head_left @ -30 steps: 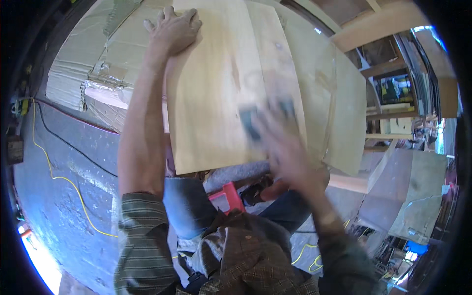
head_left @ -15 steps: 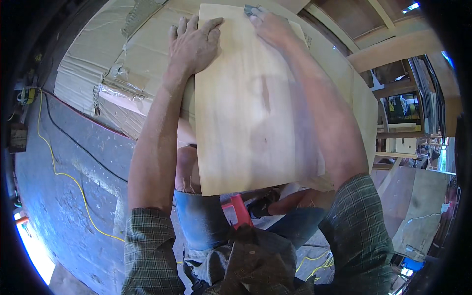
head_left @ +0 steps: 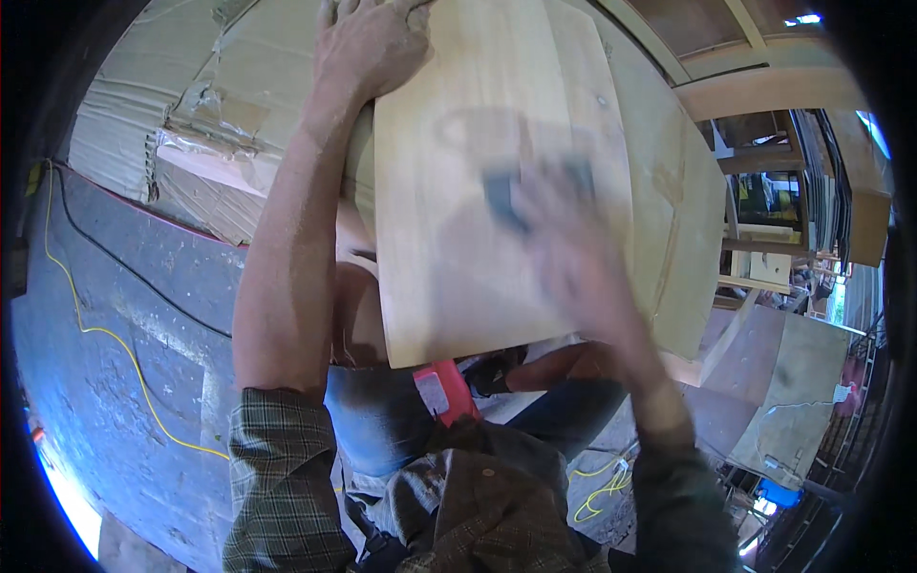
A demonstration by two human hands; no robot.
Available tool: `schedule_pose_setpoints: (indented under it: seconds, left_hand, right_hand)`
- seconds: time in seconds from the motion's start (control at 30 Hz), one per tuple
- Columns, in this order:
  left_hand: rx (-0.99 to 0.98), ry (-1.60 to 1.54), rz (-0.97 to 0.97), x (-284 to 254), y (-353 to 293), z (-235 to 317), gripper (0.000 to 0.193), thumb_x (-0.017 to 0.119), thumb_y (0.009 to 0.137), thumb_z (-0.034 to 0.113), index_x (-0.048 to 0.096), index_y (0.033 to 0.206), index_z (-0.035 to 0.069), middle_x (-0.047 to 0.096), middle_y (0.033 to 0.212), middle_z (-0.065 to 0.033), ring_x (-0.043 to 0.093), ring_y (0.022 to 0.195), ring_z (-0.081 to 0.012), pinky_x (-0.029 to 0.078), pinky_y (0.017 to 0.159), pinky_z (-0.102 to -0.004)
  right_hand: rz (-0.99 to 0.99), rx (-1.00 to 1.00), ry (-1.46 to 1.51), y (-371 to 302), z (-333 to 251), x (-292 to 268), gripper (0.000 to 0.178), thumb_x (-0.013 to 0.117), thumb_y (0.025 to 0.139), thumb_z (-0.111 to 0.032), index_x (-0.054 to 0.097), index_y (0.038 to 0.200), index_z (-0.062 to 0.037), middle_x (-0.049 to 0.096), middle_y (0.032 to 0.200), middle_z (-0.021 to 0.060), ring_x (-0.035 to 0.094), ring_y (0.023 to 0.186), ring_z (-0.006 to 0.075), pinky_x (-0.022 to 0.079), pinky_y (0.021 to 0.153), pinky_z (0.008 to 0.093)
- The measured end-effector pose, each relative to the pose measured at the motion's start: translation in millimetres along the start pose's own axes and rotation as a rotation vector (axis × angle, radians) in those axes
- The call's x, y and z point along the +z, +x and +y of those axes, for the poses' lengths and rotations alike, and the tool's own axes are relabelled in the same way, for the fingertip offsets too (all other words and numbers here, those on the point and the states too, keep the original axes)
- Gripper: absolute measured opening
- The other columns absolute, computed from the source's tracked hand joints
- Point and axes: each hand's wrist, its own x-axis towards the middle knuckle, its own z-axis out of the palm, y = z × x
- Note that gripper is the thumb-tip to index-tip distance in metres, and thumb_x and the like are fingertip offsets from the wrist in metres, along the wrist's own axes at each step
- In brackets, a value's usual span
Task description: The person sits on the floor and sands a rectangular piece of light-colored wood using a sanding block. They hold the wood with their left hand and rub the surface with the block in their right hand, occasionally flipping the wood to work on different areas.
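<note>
The dark blue-grey floor [head_left: 124, 325] fills the left of the view, with a yellow cable [head_left: 105, 334] and a thinner black cable [head_left: 143, 277] running across it. Flattened cardboard sheets [head_left: 153, 105], pale brown and patched with clear tape, lie stacked at upper left. A pale wooden board [head_left: 458, 267] occupies the centre, resting over the person's lap, with further light boards [head_left: 683, 220] stacked beneath and to its right. The left hand [head_left: 368, 43] lies flat on the far left corner of the wooden board, fingers spread wide, pressing on it. The right hand [head_left: 573, 239] is over the middle of the board and is strongly motion-blurred; it is closed on a small dark sanding block [head_left: 506, 196], which sits against the board surface just beyond the fingers. The exact finger positions cannot be told through the blur. A red rectangular object with a white label panel [head_left: 441, 392] sits at the near edge of the board, against the person's blue trousers. A small blue container [head_left: 778, 497] stands at lower right; its contents cannot be told.
</note>
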Motion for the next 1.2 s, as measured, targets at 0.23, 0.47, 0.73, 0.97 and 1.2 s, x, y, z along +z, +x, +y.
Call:
schedule_pose_setpoints:
  seconds: [0.23, 0.47, 0.73, 0.97, 1.2]
  left_hand:
    - [-0.019, 0.036, -0.021, 3.2, 12.0, 9.7, 0.037, 0.042, 0.092, 0.027, 0.061, 0.123, 0.018, 0.051, 0.133, -0.0164, 0.041, 0.128, -0.0366, 0.024, 0.111, -0.0499]
    - [-0.043, 0.129, -0.022, 13.5, 8.5, -14.8, 0.041, 0.037, 0.095, 0.039, 0.051, 0.133, 0.036, 0.040, 0.145, -0.0160, 0.031, 0.137, -0.0388, 0.017, 0.113, -0.0508]
    - [-0.037, 0.159, -0.015, 9.0, 7.9, -7.1, 0.041, 0.037, 0.095, 0.037, 0.050, 0.134, 0.037, 0.040, 0.145, -0.0156, 0.033, 0.136, -0.0369, 0.018, 0.113, -0.0498]
    - [-0.070, 0.125, -0.040, 12.2, 9.6, -7.0, 0.041, 0.036, 0.095, 0.038, 0.050, 0.134, 0.037, 0.038, 0.146, -0.0155, 0.031, 0.137, -0.0369, 0.015, 0.114, -0.0499]
    - [-0.011, 0.008, 0.024, 1.4, 6.8, 4.0, 0.037, 0.040, 0.093, 0.027, 0.064, 0.119, 0.017, 0.053, 0.132, -0.0153, 0.042, 0.128, -0.0359, 0.025, 0.110, -0.0495]
  right_hand:
    - [0.203, 0.055, -0.246, 206.5, 142.5, 20.8, 0.022, 0.047, 0.084, -0.014, 0.065, 0.093, -0.0030, 0.064, 0.089, 0.0257, 0.061, 0.088, 0.0422, 0.045, 0.083, 0.0509]
    - [0.038, -0.028, -0.074, -7.4, -16.8, 7.1, 0.043, 0.058, 0.081, -0.005, 0.057, 0.125, -0.0040, 0.048, 0.138, 0.0173, 0.044, 0.128, 0.0381, 0.032, 0.107, 0.0479]
    - [0.120, 0.076, -0.021, 81.7, 60.5, 3.6, 0.037, 0.050, 0.092, -0.012, 0.056, 0.128, -0.0076, 0.051, 0.136, 0.0138, 0.046, 0.128, 0.0305, 0.036, 0.106, 0.0398]
    - [0.007, 0.466, -0.193, 202.2, 109.2, -15.1, 0.039, 0.042, 0.098, -0.033, 0.058, 0.126, -0.0100, 0.054, 0.129, 0.0213, 0.047, 0.125, 0.0340, 0.036, 0.105, 0.0371]
    - [-0.060, 0.117, -0.124, -36.5, -25.6, -13.7, 0.044, 0.054, 0.086, -0.010, 0.054, 0.130, -0.0075, 0.046, 0.140, 0.0160, 0.038, 0.133, 0.0382, 0.029, 0.109, 0.0500]
